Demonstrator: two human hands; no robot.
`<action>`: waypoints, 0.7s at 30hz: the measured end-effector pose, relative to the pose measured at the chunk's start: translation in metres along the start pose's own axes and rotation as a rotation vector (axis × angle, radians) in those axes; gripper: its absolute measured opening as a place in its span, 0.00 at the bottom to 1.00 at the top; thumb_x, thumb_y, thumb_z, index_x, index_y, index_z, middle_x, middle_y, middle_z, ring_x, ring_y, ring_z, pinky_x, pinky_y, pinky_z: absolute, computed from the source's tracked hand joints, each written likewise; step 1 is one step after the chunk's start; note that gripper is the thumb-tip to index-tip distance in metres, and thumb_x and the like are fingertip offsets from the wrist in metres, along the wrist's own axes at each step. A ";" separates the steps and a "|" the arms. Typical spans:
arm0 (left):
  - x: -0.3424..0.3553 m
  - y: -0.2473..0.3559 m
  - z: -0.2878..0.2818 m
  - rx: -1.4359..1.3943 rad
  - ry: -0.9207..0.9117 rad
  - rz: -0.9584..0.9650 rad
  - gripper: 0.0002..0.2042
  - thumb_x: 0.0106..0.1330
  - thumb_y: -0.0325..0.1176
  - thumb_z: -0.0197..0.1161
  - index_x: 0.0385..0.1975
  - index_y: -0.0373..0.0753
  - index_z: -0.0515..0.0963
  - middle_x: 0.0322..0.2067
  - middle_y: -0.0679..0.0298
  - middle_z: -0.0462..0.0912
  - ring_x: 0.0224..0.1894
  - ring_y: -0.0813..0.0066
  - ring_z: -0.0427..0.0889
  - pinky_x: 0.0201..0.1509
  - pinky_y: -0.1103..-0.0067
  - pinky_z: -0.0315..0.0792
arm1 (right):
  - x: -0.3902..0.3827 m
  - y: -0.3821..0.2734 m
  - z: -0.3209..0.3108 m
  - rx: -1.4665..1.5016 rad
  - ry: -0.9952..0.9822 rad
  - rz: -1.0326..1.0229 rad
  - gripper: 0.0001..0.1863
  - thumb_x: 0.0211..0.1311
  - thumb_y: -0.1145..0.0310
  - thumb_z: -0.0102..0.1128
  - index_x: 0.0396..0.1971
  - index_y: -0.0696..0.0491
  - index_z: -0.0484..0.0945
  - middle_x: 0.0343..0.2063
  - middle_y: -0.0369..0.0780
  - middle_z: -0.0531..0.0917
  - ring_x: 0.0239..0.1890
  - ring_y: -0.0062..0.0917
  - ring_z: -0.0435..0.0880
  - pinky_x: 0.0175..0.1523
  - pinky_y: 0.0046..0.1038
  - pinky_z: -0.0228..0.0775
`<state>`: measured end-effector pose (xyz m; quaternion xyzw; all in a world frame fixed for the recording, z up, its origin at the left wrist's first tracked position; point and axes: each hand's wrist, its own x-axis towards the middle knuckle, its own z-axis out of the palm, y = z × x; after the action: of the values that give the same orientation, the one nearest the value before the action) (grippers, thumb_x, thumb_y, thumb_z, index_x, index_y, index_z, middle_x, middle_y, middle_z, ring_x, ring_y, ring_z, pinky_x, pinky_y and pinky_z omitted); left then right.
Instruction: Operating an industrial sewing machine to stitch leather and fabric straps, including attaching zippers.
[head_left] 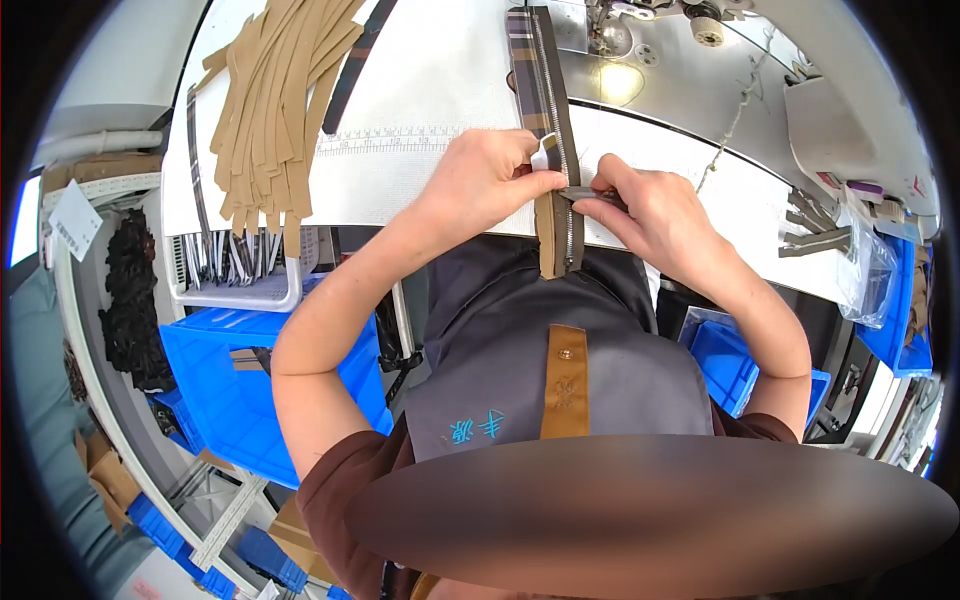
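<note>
A long strip with a metal zipper (545, 75) lies across the table edge in front of me. It has dark tape, a plaid fabric side and a tan backing, and its near end hangs over my apron. My left hand (490, 178) is closed on the strip's left side, thumb stretched to the zipper teeth; a small white piece shows by its fingers. My right hand (660, 212) pinches a small dark metal tool with a pointed tip (580, 193), which looks like thread snips. The tip meets the zipper near my left thumb. Fingers hide part of the tool.
A heap of tan strips (270, 110) lies at the left, beside a dark plaid strip (360, 65). Sewing machine parts (625, 40) stand far right. Short zipper pieces (815, 225) and a plastic bag (868, 265) lie right. Below left are a white basket (235, 295) and blue bin (225, 375).
</note>
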<state>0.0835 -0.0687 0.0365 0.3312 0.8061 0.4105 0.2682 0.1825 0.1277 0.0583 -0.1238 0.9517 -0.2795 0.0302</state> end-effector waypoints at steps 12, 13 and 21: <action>-0.009 -0.004 0.004 -0.020 -0.034 -0.017 0.08 0.58 0.28 0.66 0.37 0.35 0.81 0.30 0.61 0.85 0.32 0.76 0.83 0.37 0.80 0.75 | -0.005 0.004 0.001 -0.078 -0.068 -0.030 0.13 0.58 0.63 0.62 0.30 0.55 0.70 0.18 0.43 0.79 0.23 0.41 0.80 0.26 0.39 0.69; -0.017 -0.004 0.007 0.079 0.073 0.219 0.11 0.55 0.27 0.66 0.39 0.36 0.80 0.33 0.60 0.84 0.34 0.70 0.83 0.39 0.78 0.76 | -0.010 0.006 0.000 -0.032 -0.040 -0.081 0.13 0.58 0.63 0.63 0.30 0.55 0.71 0.18 0.42 0.79 0.23 0.40 0.81 0.26 0.38 0.70; -0.055 -0.017 0.039 0.354 0.309 0.540 0.17 0.50 0.24 0.66 0.43 0.37 0.79 0.51 0.62 0.78 0.47 0.64 0.80 0.55 0.64 0.70 | -0.012 0.028 -0.022 -0.528 0.452 -0.050 0.13 0.50 0.71 0.65 0.38 0.52 0.78 0.32 0.40 0.79 0.32 0.34 0.80 0.37 0.32 0.72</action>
<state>0.1403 -0.0987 0.0108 0.5079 0.7791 0.3657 -0.0367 0.1848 0.1650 0.0621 -0.0854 0.9704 -0.0448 -0.2213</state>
